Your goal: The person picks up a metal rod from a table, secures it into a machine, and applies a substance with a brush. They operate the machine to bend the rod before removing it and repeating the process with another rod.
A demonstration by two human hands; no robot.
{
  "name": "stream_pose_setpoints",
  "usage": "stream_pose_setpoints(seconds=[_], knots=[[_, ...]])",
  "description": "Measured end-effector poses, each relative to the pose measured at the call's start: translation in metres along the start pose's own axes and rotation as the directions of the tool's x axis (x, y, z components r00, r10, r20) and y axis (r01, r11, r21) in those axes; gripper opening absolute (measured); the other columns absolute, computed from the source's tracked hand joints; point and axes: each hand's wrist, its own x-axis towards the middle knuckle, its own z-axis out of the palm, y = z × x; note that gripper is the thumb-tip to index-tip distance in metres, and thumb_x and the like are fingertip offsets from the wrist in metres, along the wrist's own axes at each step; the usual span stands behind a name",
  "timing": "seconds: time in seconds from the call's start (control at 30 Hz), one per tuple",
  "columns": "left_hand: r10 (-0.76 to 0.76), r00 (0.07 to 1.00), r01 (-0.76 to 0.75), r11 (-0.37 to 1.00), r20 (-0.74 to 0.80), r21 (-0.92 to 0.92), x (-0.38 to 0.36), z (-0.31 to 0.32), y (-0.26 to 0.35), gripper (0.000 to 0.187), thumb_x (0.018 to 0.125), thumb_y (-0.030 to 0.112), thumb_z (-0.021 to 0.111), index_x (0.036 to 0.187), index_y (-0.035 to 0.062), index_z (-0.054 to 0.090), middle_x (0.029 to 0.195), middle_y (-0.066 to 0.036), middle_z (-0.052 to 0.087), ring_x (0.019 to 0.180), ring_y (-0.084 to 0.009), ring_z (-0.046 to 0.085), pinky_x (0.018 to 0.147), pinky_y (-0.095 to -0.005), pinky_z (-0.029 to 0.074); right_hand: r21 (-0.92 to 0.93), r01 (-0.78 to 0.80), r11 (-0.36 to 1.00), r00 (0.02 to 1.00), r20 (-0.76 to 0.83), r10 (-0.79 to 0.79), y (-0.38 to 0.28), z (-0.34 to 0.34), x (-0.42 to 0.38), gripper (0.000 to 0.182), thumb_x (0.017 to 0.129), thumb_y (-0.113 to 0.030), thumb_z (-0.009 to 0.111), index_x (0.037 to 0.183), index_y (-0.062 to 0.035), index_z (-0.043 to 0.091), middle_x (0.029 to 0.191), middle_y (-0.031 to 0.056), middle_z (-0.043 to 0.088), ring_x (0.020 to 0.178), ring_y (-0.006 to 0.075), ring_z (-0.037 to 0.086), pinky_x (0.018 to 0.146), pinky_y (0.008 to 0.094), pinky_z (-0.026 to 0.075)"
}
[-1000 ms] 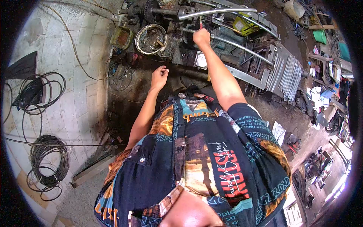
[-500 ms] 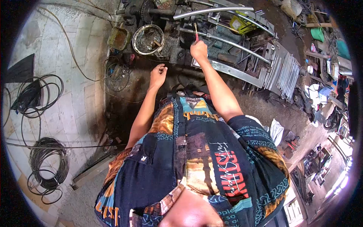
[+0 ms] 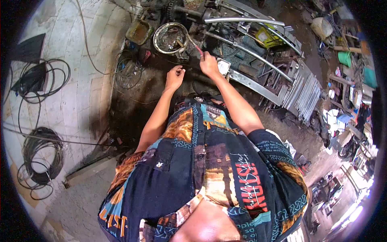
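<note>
My right hand grips a slim brush by its red handle. The brush's far end reaches up and left to the rim of a round metal basin, which holds dark, wet-looking contents. I cannot make out whether the tip touches the rim. Lower and to the left, my left hand hangs in front of the basin with its fingers loosely curled, and nothing shows in them. A curved metal tube and another bent tube lie across the machine to the right of my right hand.
A rusty square container stands left of the basin. Many straight metal rods lie side by side at the right. A flat metal bar runs along the machine's near side. Coiled cables lie on the pale floor at the left.
My right hand has swung the brush left, from over the tubes to the basin's rim. The left hand stays low, fingers curled. The whole view has shifted slightly.
</note>
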Motion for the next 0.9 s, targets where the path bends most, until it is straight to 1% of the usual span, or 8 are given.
stream_pose_setpoints(seconds=[0.1,0.23,0.3,0.37,0.57,0.8,0.83,0.9], knots=[[0.043,0.999,-0.044,0.999,-0.033,-0.026,-0.001,-0.002,-0.001,0.035,0.088,0.019,0.065,0.115,-0.0019,0.062,0.093,-0.016,0.07,0.08,-0.0236,0.068,0.074,-0.0338,0.053,-0.143,0.048,0.989,0.991,0.133,-0.029,-0.011,0.008,0.024,0.029,0.088,-0.016,0.048,0.105,0.0064,0.056,0.096,0.0334,0.063,0.093,0.0479,0.062,0.084,0.0534,0.049],[0.04,0.998,-0.042,0.999,-0.054,-0.033,-0.006,-0.005,-0.005,0.035,0.087,0.019,0.066,0.116,-0.0013,0.062,0.091,-0.015,0.07,0.079,-0.0229,0.067,0.072,-0.0335,0.053,-0.198,0.058,0.978,0.978,0.209,-0.016,-0.022,0.019,0.05,0.032,0.086,-0.016,0.05,0.108,0.0059,0.056,0.102,0.0323,0.063,0.099,0.0457,0.061,0.088,0.0508,0.049],[-0.033,0.999,0.033,0.999,0.032,0.006,-0.009,-0.011,-0.001,0.039,0.092,0.023,0.061,0.124,0.0008,0.057,0.103,-0.014,0.068,0.086,-0.0227,0.067,0.077,-0.0347,0.053,-0.203,0.061,0.977,0.974,0.226,-0.013,-0.023,0.026,0.059,0.032,0.085,-0.015,0.051,0.11,0.0056,0.055,0.106,0.0321,0.062,0.101,0.0452,0.061,0.09,0.0501,0.049],[-0.046,0.999,0.046,0.999,0.021,0.011,-0.012,-0.013,0.0,0.04,0.092,0.023,0.061,0.124,0.0008,0.057,0.104,-0.014,0.068,0.086,-0.0228,0.067,0.077,-0.0349,0.053,-0.171,0.071,0.983,0.993,0.107,-0.053,-0.026,0.031,0.064,0.037,0.081,-0.011,0.055,0.114,0.0056,0.052,0.114,0.0323,0.058,0.106,0.0453,0.058,0.093,0.0485,0.048],[-0.041,0.999,0.041,0.999,-0.004,0.018,-0.013,-0.012,0.0,0.042,0.092,0.023,0.061,0.127,-0.0001,0.055,0.106,-0.015,0.068,0.087,-0.0229,0.066,0.078,-0.0357,0.053,0.005,0.201,0.979,0.974,-0.104,-0.2,-0.02,0.036,0.066,0.049,0.076,-0.01,0.063,0.121,0.0031,0.053,0.111,0.0243,0.06,0.109,0.0409,0.056,0.094,0.0449,0.045],[0.027,0.997,-0.03,0.999,-0.079,-0.036,-0.012,0.005,0.008,0.038,0.088,0.02,0.064,0.118,-0.0023,0.06,0.094,-0.015,0.07,0.08,-0.0243,0.068,0.074,-0.0344,0.053,0.098,0.199,0.975,0.971,-0.155,-0.183,-0.001,0.017,0.02,0.038,0.077,-0.011,0.064,0.112,0.0009,0.057,0.108,0.0199,0.061,0.103,0.0372,0.059,0.089,0.0422,0.047],[0.033,0.996,-0.036,0.998,-0.079,-0.044,-0.012,0.009,0.011,0.038,0.088,0.02,0.064,0.118,-0.0023,0.06,0.094,-0.015,0.07,0.08,-0.0243,0.068,0.074,-0.0344,0.053,0.107,0.216,0.971,0.973,-0.105,-0.205,0.001,0.007,0.01,0.039,0.08,-0.01,0.06,0.116,0.002,0.055,0.11,0.0234,0.059,0.103,0.0406,0.058,0.091,0.0451,0.047],[0.04,0.996,-0.046,0.997,-0.085,-0.067,-0.014,0.02,0.017,0.037,0.087,0.019,0.064,0.117,-0.0027,0.061,0.092,-0.015,0.07,0.078,-0.0234,0.068,0.073,-0.034,0.053,0.137,0.259,0.956,0.965,-0.064,-0.253,0.01,-0.01,0.0,0.035,0.079,-0.008,0.06,0.113,0.002,0.058,0.104,0.0218,0.062,0.099,0.038,0.061,0.087,0.0439,0.049]])
